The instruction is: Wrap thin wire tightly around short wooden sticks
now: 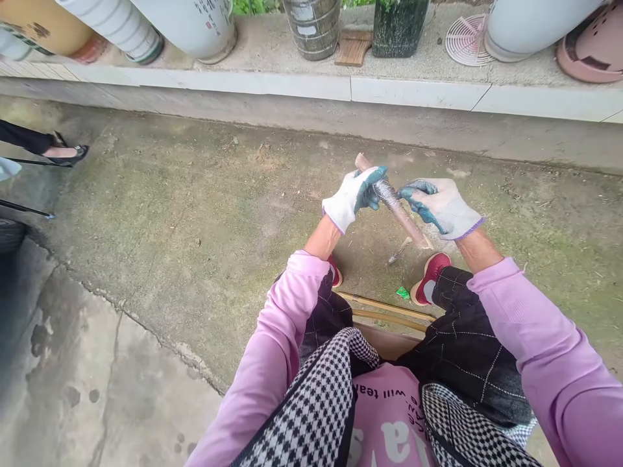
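One stick (407, 221) between pinching left fingers (374, 174), curled right fingers (418, 187) close by, grip unclear

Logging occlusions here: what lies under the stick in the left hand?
Ground shows below the stick, with a small twig-like piece near the end closer to the body. The ground directly behind the stick and left hand is covered.

Illumination: bright, even, diffuse daylight. Shadows: soft; deepest tone around tire (10, 237) at left edge. White pots (182, 26) along top edge: pale, low contrast. Right hand (437, 204): softened by blur. Ground (195, 188): fine texture partly smeared. Wide-angle distortion: pots lean outward, pink sleeves (559, 350) stretched toward lower corners.
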`<state>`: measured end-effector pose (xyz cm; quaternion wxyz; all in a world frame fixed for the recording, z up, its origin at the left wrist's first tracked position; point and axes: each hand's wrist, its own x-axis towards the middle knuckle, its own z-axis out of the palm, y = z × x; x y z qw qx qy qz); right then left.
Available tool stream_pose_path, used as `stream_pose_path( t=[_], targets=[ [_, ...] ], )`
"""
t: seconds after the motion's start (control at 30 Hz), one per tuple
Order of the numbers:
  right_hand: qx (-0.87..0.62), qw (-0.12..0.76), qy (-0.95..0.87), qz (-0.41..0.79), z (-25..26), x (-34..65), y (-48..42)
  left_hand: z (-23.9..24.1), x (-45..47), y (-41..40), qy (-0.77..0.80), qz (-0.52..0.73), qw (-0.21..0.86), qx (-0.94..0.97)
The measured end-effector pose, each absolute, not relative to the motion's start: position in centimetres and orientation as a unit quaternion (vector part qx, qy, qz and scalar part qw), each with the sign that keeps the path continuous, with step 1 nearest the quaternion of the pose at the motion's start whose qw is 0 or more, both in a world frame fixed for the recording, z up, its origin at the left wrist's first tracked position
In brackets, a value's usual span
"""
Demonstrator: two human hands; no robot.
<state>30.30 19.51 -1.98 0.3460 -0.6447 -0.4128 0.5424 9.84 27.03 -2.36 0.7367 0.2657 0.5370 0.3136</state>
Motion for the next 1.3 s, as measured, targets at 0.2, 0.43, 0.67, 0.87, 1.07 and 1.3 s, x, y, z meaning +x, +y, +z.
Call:
stream_pose_path(
  t=[0.2,0.43,0.67,0.87,1.07,1.3],
  targets=[
    [-0.629,0.369,-0.382,0.567,-2.5,28.5,20.5,-2.3,9.4,28.0,0.520,0.349,0.759,0.180],
    [-0.605,0.285,-0.440,0.599,-2.0,25.8,18.5,-2.7,9.0,28.9,0.557,0.485,0.651,0.174],
    [-0.629,0.282,-0.447,0.569,-0.9,27.9,18.2,-2.6,8.2,27.7,0.584,0.454,0.584,0.333],
    [-0.661,0.319,-0.449,0.509,-1.5,32.3,19.2,-2.4,7.7,27.2,0.555,0.254,0.644,0.462],
    [-0.679,0.311,-0.497,0.442,-1.8,33.4,20.2,-2.6,9.1,25.1,0.455,0.153,0.767,0.425],
    [-0.697,0.299,-0.503,0.415,-2.3,33.7,20.4,-3.3,10.4,23.1,0.452,0.177,0.798,0.357]
  ],
)
